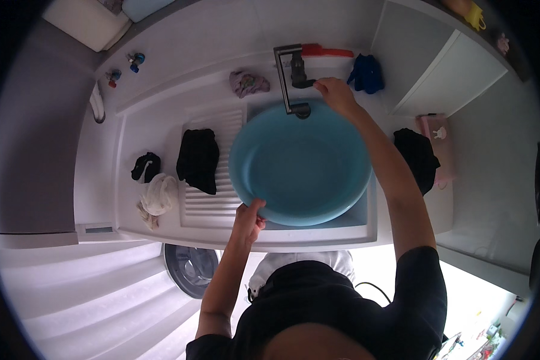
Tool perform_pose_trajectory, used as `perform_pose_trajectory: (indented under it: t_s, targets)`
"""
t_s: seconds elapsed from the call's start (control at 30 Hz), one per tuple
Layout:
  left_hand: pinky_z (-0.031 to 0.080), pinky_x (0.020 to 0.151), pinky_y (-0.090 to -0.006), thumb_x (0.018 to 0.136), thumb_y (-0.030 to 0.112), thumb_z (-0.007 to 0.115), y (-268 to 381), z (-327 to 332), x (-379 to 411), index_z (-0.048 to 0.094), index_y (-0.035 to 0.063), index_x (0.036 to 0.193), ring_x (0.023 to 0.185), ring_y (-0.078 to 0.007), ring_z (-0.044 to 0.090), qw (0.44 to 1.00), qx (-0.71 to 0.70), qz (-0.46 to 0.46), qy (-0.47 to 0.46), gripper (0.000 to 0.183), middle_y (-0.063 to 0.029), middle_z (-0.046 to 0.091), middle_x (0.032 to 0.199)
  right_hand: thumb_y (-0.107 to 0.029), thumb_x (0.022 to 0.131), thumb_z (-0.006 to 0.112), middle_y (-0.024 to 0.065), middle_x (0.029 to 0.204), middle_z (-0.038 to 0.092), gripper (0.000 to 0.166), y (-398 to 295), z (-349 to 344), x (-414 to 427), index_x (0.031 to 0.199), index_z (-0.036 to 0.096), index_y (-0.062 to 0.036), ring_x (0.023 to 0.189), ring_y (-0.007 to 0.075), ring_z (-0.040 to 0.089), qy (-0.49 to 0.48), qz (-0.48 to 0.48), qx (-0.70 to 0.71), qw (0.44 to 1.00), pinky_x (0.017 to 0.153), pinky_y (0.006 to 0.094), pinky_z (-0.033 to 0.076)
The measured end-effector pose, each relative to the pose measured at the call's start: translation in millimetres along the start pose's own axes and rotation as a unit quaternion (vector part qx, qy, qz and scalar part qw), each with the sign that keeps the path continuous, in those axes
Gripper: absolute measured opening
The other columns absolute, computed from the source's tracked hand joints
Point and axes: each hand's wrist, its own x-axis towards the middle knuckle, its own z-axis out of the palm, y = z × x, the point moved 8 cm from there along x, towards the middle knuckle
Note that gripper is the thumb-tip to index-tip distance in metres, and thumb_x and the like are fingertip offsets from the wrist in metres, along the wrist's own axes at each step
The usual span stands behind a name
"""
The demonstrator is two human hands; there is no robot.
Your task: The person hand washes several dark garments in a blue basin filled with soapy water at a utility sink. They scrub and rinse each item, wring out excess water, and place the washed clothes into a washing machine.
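Note:
A large blue plastic basin (301, 171) rests over the sink of a white laundry counter (162, 117). My left hand (250, 220) grips its near-left rim, thumb over the edge. At the back, my right hand (335, 93) has its fingers on the dark lever (303, 83) of an angular grey faucet (282, 76). The faucet's spout end hangs over the basin's far rim. I cannot tell whether water is running or standing in the basin. A folded black cloth (199, 159) lies left of the basin on the ribbed washboard (211, 202).
Behind the sink lie a crumpled mauve cloth (248, 84), a red-handled brush (328, 51) and a blue cloth (367, 74). Black fabric (416, 157) and a pink box (438, 144) sit to the right. White fabric (160, 194) and a small black garment (146, 166) lie far left. A washing machine door (191, 270) shows below.

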Motion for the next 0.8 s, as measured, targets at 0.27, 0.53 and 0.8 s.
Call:
perform_pose_trajectory:
  t_s: [0.27,0.53,0.8]
  targets:
    - [0.026,0.04,-0.0196,0.081,0.014,0.067,4,12,-24,0.052,0.006,0.094,0.051,-0.0061,0.04,0.997,0.021,-0.059,-0.051,0.021,0.0001,0.048,0.068,-0.02,0.093,0.054,0.0213,0.108,0.065,0.026,50,-16,17,0.107,0.065,-0.0018,0.1,0.0351,0.062,0.064,0.134,0.041,0.988,0.087,0.0398,0.048]
    - [0.029,0.038,-0.0183,0.081,0.019,0.068,58,-4,-82,0.053,-0.0002,0.1,0.051,-0.0057,0.045,0.983,0.107,-0.136,-0.063,0.031,-0.0032,0.054,0.071,-0.034,0.096,0.051,0.0204,0.131,0.052,0.049,13,-32,-115,0.133,0.047,-0.0017,0.119,0.0335,0.051,-0.325,0.095,-0.075,0.938,0.1,0.0411,0.04]
    - [0.037,0.043,-0.0206,0.087,0.012,0.062,156,0,-150,0.058,0.0007,0.096,0.051,-0.005,0.048,0.91,0.376,0.172,-0.017,0.015,0.0006,0.056,0.072,-0.033,0.096,0.053,0.0224,0.134,0.049,0.061,30,46,-207,0.143,0.032,-0.0001,0.123,0.0324,0.05,-0.172,0.248,0.249,0.92,0.104,0.0419,0.038]
